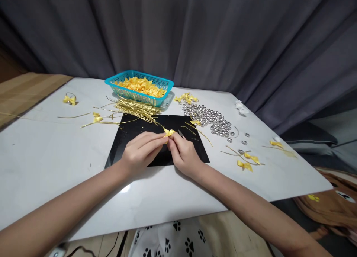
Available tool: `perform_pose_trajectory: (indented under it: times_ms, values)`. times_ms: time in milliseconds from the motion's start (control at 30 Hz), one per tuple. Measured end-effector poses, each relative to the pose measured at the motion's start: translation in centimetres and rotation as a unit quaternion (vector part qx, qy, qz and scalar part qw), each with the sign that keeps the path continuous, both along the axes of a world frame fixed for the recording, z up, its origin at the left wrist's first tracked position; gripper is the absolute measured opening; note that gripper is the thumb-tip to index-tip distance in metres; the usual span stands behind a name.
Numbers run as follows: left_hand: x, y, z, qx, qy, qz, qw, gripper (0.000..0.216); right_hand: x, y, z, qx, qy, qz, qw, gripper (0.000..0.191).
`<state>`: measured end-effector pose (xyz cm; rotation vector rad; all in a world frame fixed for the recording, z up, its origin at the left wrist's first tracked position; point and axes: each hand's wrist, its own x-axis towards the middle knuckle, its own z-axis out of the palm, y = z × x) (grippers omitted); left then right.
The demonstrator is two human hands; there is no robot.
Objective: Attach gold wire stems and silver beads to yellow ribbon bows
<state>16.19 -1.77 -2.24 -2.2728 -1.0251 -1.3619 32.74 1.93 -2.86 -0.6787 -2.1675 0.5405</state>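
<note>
Both hands meet over a black mat [131, 132] on the white table [50, 156]. My left hand [141, 151] and my right hand [182, 153] pinch a small yellow ribbon bow [169, 132] between their fingertips, fingers closed on it. A thin gold wire runs from the bow up to the left towards a bundle of gold wires [136, 108]. A small grey tip shows beside my right fingers; I cannot make out what it is.
A teal basket [164, 84] full of yellow ribbon pieces stands at the back. Silver beads [208, 117] lie in a heap to the right. Finished yellow bows [247, 162] with wire lie at right, another bow [69, 99] at far left. A dark curtain hangs behind.
</note>
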Motion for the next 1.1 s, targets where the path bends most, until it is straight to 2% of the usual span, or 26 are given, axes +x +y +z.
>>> perform_pose_trajectory:
  times_ms: [300, 867, 1000, 1100]
  values:
    - [0.05, -0.40, 0.57, 0.068, 0.031, 0.007, 0.997, 0.026, -0.01, -0.27, 0.09, -0.020, 0.051, 0.052, 0.997, 0.016]
    - [-0.72, -0.57, 0.95, 0.122, 0.139, -0.030, 0.982, 0.027, 0.17, -0.62, 0.00, -0.036, 0.097, 0.090, 0.991, 0.016]
    - [-0.74, -0.21, 0.67, 0.123, 0.111, -0.017, 0.986, 0.025, 0.15, -0.23, 0.00, -0.093, 0.100, 0.098, 0.986, 0.011]
    - [-0.55, 0.00, 0.56, 0.113, 0.064, 0.004, 0.991, 0.022, 0.12, 0.10, 0.14, -0.066, 0.096, 0.074, 0.990, 0.009]
